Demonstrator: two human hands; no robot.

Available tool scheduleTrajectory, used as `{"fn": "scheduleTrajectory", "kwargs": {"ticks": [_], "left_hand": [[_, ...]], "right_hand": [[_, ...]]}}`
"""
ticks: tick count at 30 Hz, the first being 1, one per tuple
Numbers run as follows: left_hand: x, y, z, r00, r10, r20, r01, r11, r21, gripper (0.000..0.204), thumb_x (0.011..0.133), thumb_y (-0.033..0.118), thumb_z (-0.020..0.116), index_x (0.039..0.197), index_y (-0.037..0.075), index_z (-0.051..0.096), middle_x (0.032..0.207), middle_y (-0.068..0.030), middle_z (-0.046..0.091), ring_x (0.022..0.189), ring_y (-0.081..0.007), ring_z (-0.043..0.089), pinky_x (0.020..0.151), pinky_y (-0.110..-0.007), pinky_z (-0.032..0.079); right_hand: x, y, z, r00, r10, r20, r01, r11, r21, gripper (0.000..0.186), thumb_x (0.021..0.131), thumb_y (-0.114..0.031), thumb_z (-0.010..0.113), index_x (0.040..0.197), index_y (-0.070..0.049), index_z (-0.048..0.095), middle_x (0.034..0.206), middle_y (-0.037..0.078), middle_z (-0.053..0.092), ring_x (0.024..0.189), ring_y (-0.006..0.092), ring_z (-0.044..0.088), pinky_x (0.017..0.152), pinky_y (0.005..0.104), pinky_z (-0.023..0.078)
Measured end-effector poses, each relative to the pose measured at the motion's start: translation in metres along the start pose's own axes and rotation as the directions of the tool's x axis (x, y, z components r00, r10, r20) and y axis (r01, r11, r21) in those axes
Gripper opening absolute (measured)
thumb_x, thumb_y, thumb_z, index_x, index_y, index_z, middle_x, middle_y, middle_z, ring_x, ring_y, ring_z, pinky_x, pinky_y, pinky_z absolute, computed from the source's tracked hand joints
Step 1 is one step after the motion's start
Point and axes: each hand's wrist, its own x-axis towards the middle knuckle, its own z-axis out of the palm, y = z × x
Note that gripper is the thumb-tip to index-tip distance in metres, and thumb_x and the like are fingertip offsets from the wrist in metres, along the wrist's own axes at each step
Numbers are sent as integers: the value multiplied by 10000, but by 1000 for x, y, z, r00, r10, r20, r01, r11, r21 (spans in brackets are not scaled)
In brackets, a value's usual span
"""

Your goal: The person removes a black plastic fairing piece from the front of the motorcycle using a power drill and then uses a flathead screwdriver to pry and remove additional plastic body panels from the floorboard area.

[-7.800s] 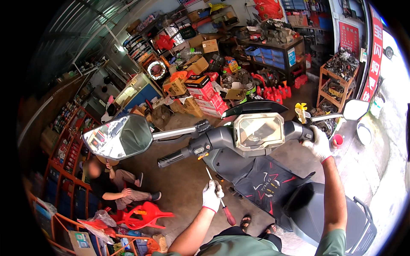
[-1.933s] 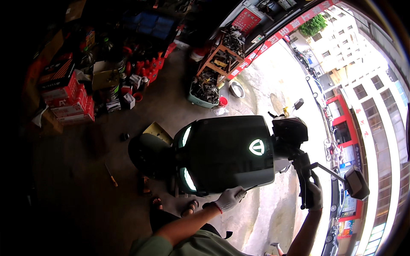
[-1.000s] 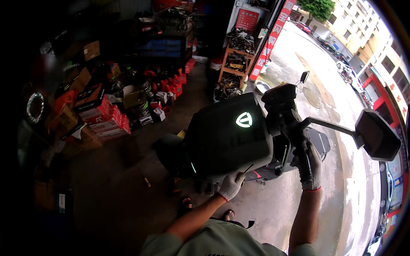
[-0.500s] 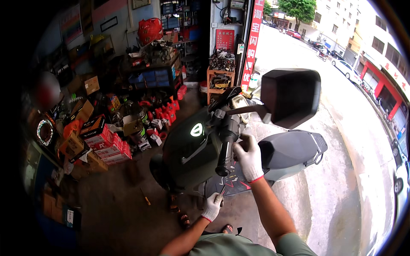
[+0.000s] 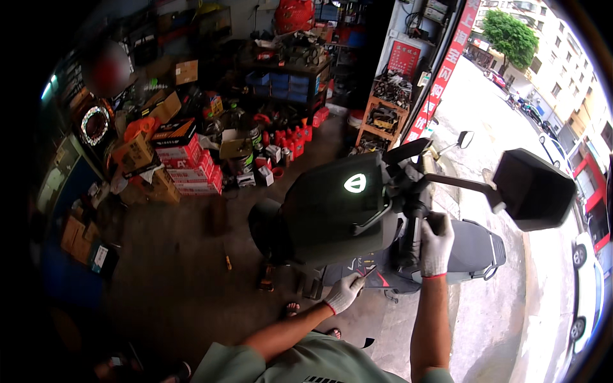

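Note:
A dark scooter stands before me, its front panel (image 5: 325,210) carrying a lit emblem. My right hand (image 5: 437,249), in a white knit glove, is closed at the black handlebar grip (image 5: 410,241), its fingers curled by the inner end and partly hidden. Low beside the footboard (image 5: 357,265), my gloved left hand (image 5: 343,295) is closed around a thin-shafted screwdriver (image 5: 370,272) whose handle is mostly covered. A large black mirror (image 5: 533,189) juts out on a stalk to the right of my right hand. Behind the handlebar lies the dark seat (image 5: 472,246).
On the floor lie a yellow-handled screwdriver (image 5: 228,262) and an orange-and-black tool (image 5: 267,278). Stacked red and white boxes (image 5: 191,169), red bottles (image 5: 294,139) and a workbench (image 5: 287,83) fill the far left. A wooden rack (image 5: 382,121) stands by the doorway; parked cars line the street.
My view has turned left, so the whole scene sits farther right. The mirror appears farther out and lower beside the handlebar. Both hands keep their hold.

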Motion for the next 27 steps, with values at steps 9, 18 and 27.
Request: {"fn": "scheduleTrajectory", "kwargs": {"ticks": [9,18,27], "left_hand": [[27,11,-17,994,18,104,-14,999,-40,348,1057,265,482,783,59,540,635,2,513,598,-90,466,575,-287,387],[47,-7,-24,988,61,145,-45,993,-113,374,1042,347,519,827,45,574,620,-32,532,572,-132,504,557,-334,392],[61,20,-63,986,73,152,-34,969,-244,291,1050,252,525,851,48,583,662,21,527,613,-72,469,577,-275,397]], "right_hand": [[2,9,3,996,23,-83,-28,997,-69,117,897,56,626,976,0,559,888,11,575,806,68,530,745,221,463],[-5,5,6,972,190,-140,-175,978,117,115,1004,-141,592,1020,-27,585,870,10,596,774,85,564,694,227,476],[10,45,29,992,-89,-94,49,931,-361,436,964,-243,577,1347,-43,513,1138,33,586,1036,166,559,898,310,485]]}}
